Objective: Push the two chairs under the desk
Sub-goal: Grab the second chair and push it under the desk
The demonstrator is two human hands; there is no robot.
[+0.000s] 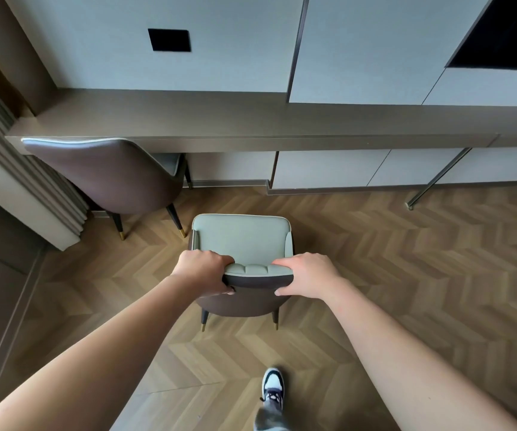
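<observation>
Left chair [107,175] seemingly tucked; floor [375,259] bare.

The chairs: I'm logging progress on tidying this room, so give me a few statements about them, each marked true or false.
1. Both hands grip the backrest of the near chair. True: left hand, right hand.
2. The near chair's seat is already under the desk. False: it stands out on the floor, apart from it.
3. The far chair has its seat under the desk. True.
4. The far chair lies tipped over. False: it stands upright.
</observation>
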